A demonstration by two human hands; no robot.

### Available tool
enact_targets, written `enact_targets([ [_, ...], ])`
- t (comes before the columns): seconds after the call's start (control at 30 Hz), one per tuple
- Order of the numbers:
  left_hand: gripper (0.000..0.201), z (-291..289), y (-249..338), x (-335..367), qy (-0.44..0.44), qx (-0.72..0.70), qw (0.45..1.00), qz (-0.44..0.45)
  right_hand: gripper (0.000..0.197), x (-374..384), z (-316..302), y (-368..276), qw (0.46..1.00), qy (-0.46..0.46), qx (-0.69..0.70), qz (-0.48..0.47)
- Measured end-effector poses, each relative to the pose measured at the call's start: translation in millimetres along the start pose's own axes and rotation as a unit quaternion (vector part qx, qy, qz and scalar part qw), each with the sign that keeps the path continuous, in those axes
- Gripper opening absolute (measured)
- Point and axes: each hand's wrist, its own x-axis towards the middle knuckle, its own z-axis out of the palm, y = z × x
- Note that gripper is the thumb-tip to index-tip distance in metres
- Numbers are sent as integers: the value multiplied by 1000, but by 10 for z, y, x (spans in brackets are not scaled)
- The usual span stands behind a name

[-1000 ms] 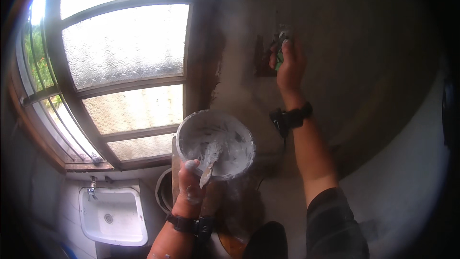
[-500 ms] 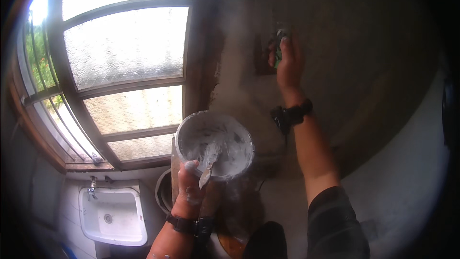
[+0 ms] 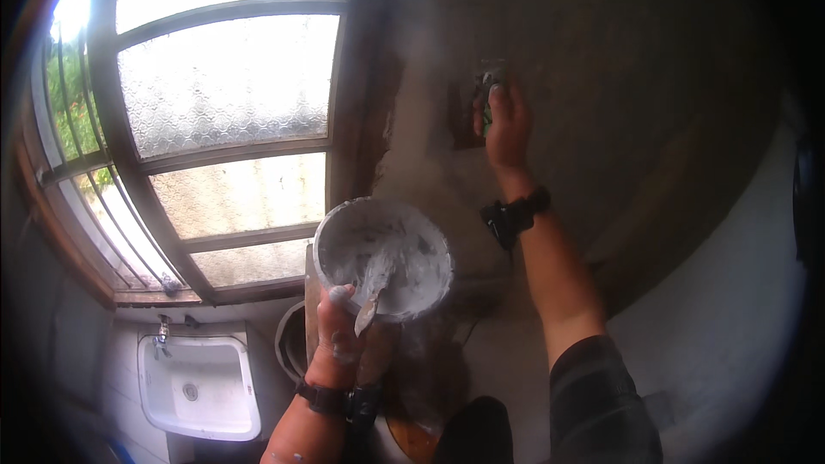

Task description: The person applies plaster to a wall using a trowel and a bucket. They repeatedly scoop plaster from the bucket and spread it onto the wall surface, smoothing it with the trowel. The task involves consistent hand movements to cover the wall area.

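Smeared inside with wet white-grey paste, a round bucket is gripped by my left hand, the thumb hooked over its near rim. A tool with a pale, paste-coated handle leans out over that rim beside the thumb; its other end sits in the paste. Farther up, my right hand is closed round a small green-handled tool against the dim wall. Shadow hides that tool's working end. Just left of these fingers lies a dark rectangular patch on the wall.
A tall window with textured panes and a wooden frame fills the left side. Below it are a white sink with a tap and a dark round container. My dark-clothed knee shows at the bottom.
My right hand has slid a little down and to the left along the wall with the green-handled tool. The bucket and my left hand have barely shifted.
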Motion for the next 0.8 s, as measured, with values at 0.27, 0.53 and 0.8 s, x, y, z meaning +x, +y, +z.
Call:
enact_targets([
  [0.27, 54, -535, -332, -27, -60, 264, 955, 123, 27, -138, -51, 245, 996, -64, 18, 51],
  [0.53, 56, -57, -22, 21, -58, 38, 996, 58, 30, -641, -564, -305, 989, -97, 66, 90],
  [0.8, 36, -159, -80, 56, 78, -64, 991, -93, 54, -1103, -938, -904, 896, -353, -268, -1],
])
